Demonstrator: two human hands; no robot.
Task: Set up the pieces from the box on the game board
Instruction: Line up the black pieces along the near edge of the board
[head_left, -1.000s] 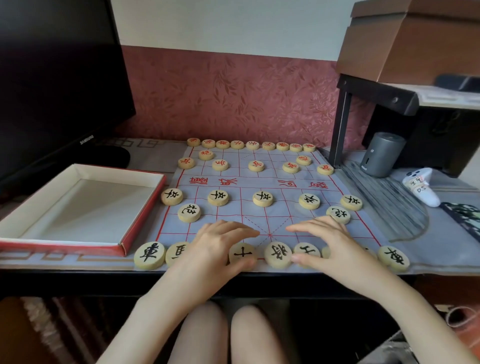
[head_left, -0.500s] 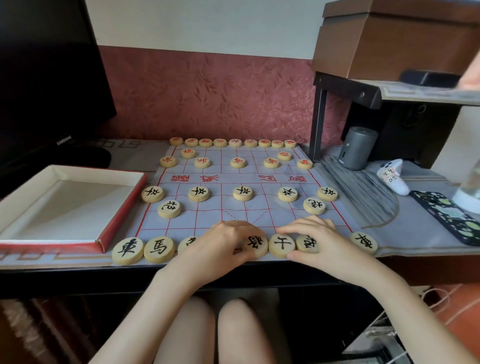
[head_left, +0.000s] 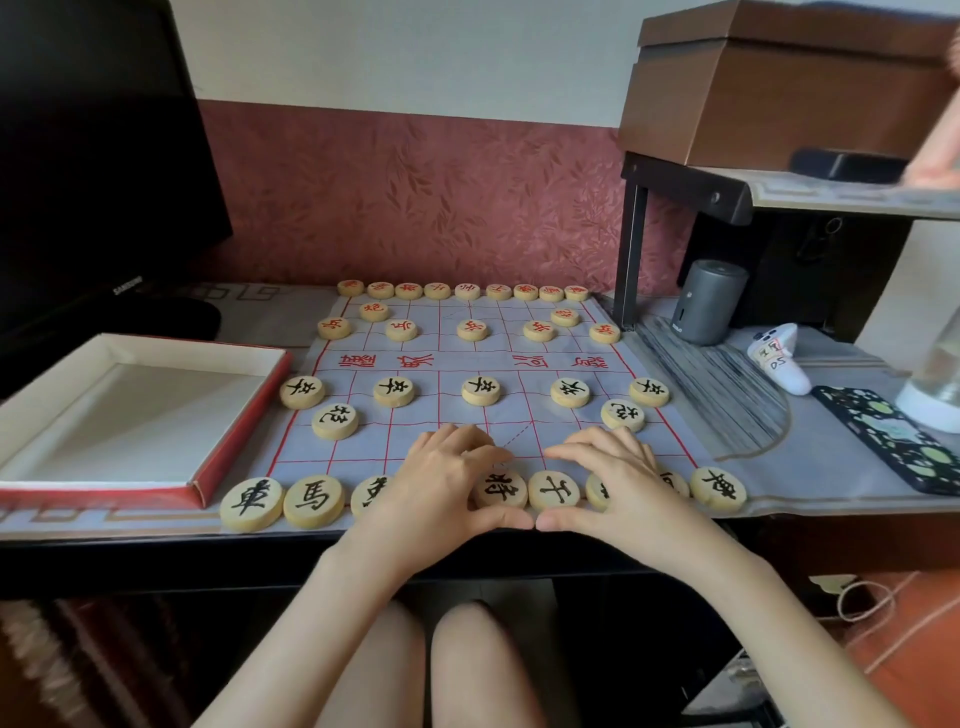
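A cloth game board (head_left: 457, 364) with a red grid lies on the desk. Red-lettered pieces (head_left: 467, 291) fill its far side, and black-lettered soldiers (head_left: 480, 389) and two cannons (head_left: 335, 421) stand on the near half. The near row holds a chariot (head_left: 251, 503), a horse (head_left: 313, 500), two centre pieces (head_left: 500, 489) and a far-right chariot (head_left: 719, 487). My left hand (head_left: 441, 483) and right hand (head_left: 618, 483) rest over this row, fingers relaxed, thumb tips meeting at the desk edge in front of the centre pieces. They hide several pieces. The red-rimmed box (head_left: 228, 447) at left holds nothing.
A dark monitor (head_left: 93, 156) stands at back left. On the right are a shelf (head_left: 727, 192) with a brown box (head_left: 779, 88), a grey cylinder (head_left: 706, 306), a white controller (head_left: 779, 358), a patterned phone (head_left: 893, 441) and a bottle (head_left: 935, 384). Another person's hand (head_left: 935, 156) shows at top right.
Both hands have drawn in around the two centre pieces of the near row, and the thumbs now meet in front. The view has shifted to the right.
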